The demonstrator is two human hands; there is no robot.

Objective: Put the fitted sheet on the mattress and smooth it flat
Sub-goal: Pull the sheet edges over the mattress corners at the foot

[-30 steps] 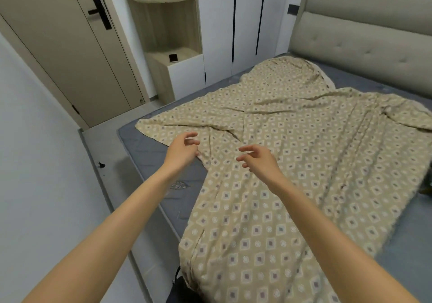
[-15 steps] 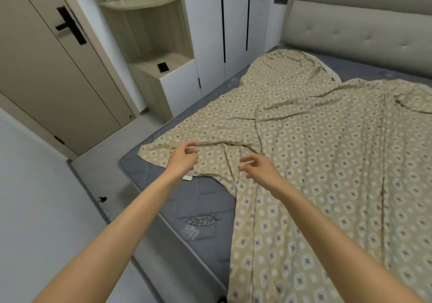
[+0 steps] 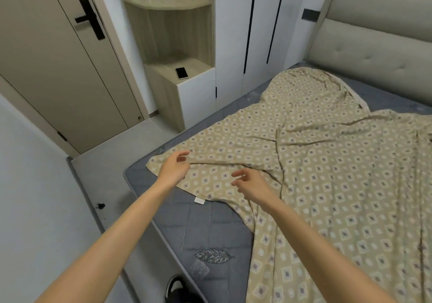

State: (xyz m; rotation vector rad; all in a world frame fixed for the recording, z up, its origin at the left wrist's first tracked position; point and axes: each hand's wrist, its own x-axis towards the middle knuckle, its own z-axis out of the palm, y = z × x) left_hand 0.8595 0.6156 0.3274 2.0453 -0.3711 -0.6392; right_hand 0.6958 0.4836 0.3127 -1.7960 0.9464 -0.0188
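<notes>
A tan fitted sheet (image 3: 327, 167) with a diamond pattern lies loose and wrinkled over the grey quilted mattress (image 3: 205, 230). One folded flap of it reaches toward the mattress's near left corner, with a small white label at its edge. My left hand (image 3: 174, 170) hovers over that flap, fingers apart and empty. To the right of it, my right hand (image 3: 251, 184) is also over the flap with its fingers spread, holding nothing. The mattress's left strip and near corner are bare.
A padded beige headboard (image 3: 374, 52) stands at the far right. White wardrobe doors (image 3: 254, 34) and a wooden shelf unit with a phone (image 3: 181, 72) line the far wall. A door (image 3: 53, 64) is at left. A narrow floor strip runs beside the bed.
Both hands have moved forward over the folded flap near the left corner. The view has shifted closer, so more bare mattress shows below the flap.
</notes>
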